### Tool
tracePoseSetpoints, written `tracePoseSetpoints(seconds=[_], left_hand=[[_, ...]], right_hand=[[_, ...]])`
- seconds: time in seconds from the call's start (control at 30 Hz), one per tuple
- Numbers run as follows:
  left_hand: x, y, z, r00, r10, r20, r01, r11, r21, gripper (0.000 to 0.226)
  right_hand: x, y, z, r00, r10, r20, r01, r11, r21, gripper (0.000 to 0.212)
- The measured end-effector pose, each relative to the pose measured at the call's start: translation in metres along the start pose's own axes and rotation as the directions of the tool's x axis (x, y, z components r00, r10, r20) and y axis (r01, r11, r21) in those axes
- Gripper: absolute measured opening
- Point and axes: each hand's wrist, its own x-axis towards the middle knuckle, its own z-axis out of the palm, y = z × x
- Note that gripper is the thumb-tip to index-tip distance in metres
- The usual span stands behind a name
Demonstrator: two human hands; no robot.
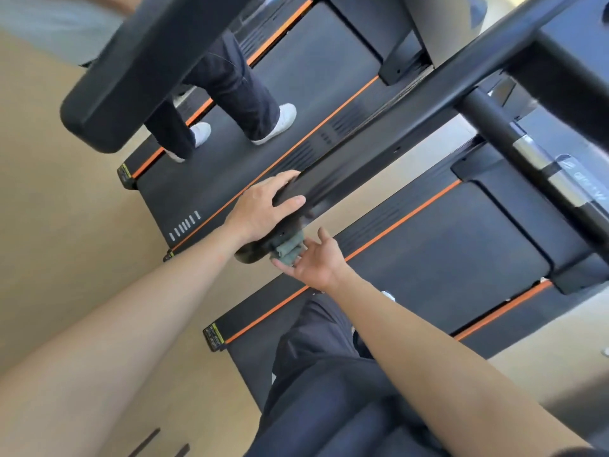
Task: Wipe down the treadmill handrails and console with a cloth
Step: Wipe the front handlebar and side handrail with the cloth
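Observation:
A long black handrail (389, 140) of the treadmill runs from the upper right down to the middle of the view. My left hand (263, 209) grips its near end, fingers over the top and thumb on the side. A grey-green folded cloth (290, 250) sits under that rail end. My right hand (316, 258) is below it, palm up, fingers straight and spread, with the fingertips touching the cloth. The console (573, 24) is partly visible at the top right, blurred.
Another person in dark trousers and white shoes (280, 122) stands on the neighbouring treadmill belt (316, 70). A second black handrail end (112, 103) juts in at the upper left. My own treadmill belt (445, 245) with orange trim lies below. Tan floor on the left.

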Motion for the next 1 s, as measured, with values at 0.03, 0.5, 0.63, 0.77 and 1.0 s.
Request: tracePoseSetpoints(seconds=[0.03,0.5,0.63,0.77,1.0], left_hand=[[0.000,0.001,0.000,1.000,0.003,-0.005,-0.003,1.000,0.009,0.054],[0.001,-0.004,0.001,1.000,-0.016,0.012,0.016,1.000,0.011,0.060],[0.001,-0.004,0.001,1.000,-0.016,0.003,0.016,1.000,0.012,0.058],[0.000,-0.003,0.001,1.000,-0.024,0.009,0.024,1.000,0.001,0.060],[-0.002,0.002,0.000,0.999,-0.042,0.000,0.042,0.998,0.045,0.057]], right_hand=[[-0.004,-0.007,-0.001,0.999,-0.032,0.008,0.032,0.999,0.020,0.071],[-0.006,0.005,0.005,0.999,-0.012,0.033,0.013,0.999,-0.050,0.074],[0.000,0.020,0.005,0.998,0.044,0.035,-0.043,0.999,-0.031,0.073],[-0.011,-0.008,0.001,0.997,-0.073,0.032,0.071,0.997,0.041,0.069],[-0.052,-0.085,-0.005,0.948,-0.317,0.015,0.314,0.943,0.113,0.064]])
